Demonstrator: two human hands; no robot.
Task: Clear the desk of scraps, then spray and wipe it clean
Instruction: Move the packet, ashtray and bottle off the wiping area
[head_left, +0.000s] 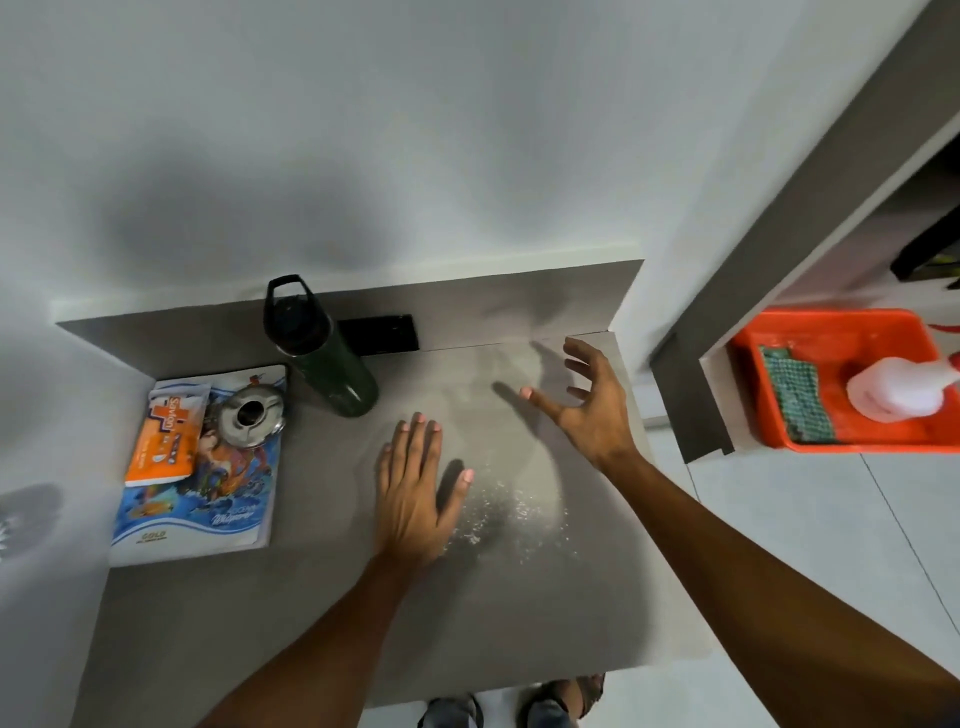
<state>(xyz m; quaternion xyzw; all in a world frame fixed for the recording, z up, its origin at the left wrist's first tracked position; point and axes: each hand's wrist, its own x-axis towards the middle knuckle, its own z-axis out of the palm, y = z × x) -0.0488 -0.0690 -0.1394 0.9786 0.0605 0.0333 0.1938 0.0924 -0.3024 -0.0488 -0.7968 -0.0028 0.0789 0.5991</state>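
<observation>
White crumbs and powder (511, 512) lie scattered on the grey desk (363, 613), right of centre. My left hand (415, 488) rests flat on the desk, fingers together, just left of the scraps. Above the far right part of the desk hovers my right hand (587, 400), fingers spread, holding nothing. To the right, off the desk, an orange tray (831, 332) holds a white spray bottle (898, 387) lying on its side and a green cloth (795, 392).
A dark green water bottle (322, 353) stands at the back. A blue notebook (202, 499) at the left carries an orange wipes packet (163, 441) and a small steel container (252, 415). A black object (379, 333) sits against the back panel. My feet show below the front edge.
</observation>
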